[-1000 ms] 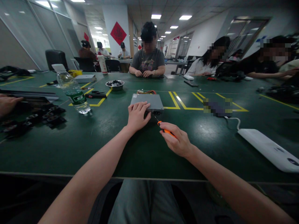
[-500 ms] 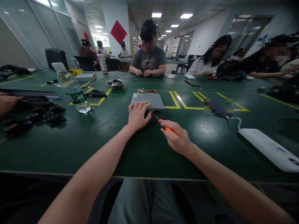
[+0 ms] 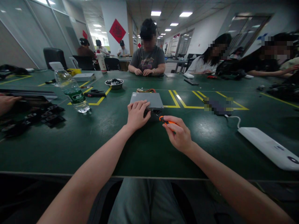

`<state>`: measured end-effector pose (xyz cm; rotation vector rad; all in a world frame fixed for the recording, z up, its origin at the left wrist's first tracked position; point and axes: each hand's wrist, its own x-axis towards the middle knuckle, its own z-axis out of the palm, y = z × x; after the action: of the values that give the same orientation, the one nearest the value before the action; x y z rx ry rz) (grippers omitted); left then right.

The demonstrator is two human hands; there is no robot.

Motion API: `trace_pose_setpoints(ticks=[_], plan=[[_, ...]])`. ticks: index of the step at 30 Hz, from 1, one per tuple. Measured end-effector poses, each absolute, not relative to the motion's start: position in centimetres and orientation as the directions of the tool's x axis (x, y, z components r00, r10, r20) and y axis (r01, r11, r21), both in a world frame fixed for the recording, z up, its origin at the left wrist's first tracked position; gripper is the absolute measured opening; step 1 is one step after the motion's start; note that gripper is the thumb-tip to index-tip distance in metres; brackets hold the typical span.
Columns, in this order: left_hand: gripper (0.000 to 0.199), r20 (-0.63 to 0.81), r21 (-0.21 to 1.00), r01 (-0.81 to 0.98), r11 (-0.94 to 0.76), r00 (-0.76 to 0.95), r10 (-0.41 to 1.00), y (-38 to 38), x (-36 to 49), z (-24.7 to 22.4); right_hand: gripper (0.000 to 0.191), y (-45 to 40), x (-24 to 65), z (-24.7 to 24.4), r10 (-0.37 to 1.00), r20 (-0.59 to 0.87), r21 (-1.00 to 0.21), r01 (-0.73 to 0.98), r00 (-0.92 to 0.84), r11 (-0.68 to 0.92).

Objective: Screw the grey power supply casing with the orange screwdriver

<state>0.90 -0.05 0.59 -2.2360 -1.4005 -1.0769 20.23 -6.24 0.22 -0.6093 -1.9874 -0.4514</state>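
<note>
Head view: nearest you, below the edge of the green table (image 3: 149,155), are your trousers (image 3: 149,199). Your right hand (image 3: 179,135) has its fingers closed around the orange-and-black handle of a screwdriver (image 3: 161,119). Its thin shaft points at the near side of a gray metal box (image 3: 151,99); you cannot tell from here whether the tip touches it. Well to your right lies a white device (image 3: 266,146), with a white cable running to a dark, blurred-out object (image 3: 217,105).

Your left hand (image 3: 137,116) rests on the near left part of the box, fingers slightly spread over its top and thumb down by the near side. The box lies flat on the table in front of you, with coloured wires (image 3: 149,90) at its far side. To your left are dark parts (image 3: 46,116), a co-worker's hand (image 3: 8,103) beyond them, and a clear bottle (image 3: 74,90) with a green label.

Farther off you have a black tool (image 3: 97,94) by yellow tape, a metal bowl (image 3: 114,86) holding small items, a flat pale box (image 3: 84,77) and a dark flat object (image 3: 191,82). Across the table sits a person (image 3: 147,60) in a gray shirt, both hands on the table's far side.
</note>
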Motion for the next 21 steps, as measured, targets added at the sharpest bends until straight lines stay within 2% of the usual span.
trace_pose_setpoints(ticks=[7, 14, 19, 21], plan=[[0.033, 0.709, 0.133, 0.866, -0.483, 0.257, 0.657, -0.2, 0.8, 0.7, 0.02, -7.2, 20.0, 0.2, 0.13, 0.817, 0.282, 0.586, -0.562, 0.759], [0.033, 0.706, 0.144, 0.861, -0.487, 0.255, 0.661, -0.2, 0.8, 0.7, 0.032, -7.2, 19.6, -0.1, 0.116, 0.82, 0.247, 0.53, -0.56, 0.811], [0.034, 0.694, 0.154, 0.865, -0.478, 0.25, 0.675, -0.2, 0.8, 0.7, 0.018, -7.5, 19.5, 1.2, 0.076, 0.8, 0.379, 0.6, -0.595, 0.705], [0.035, 0.695, 0.152, 0.864, -0.48, 0.251, 0.673, -0.2, 0.8, 0.7, 0.014, -7.6, 19.4, 1.9, 0.111, 0.789, 0.398, 0.641, -0.604, 0.656]])
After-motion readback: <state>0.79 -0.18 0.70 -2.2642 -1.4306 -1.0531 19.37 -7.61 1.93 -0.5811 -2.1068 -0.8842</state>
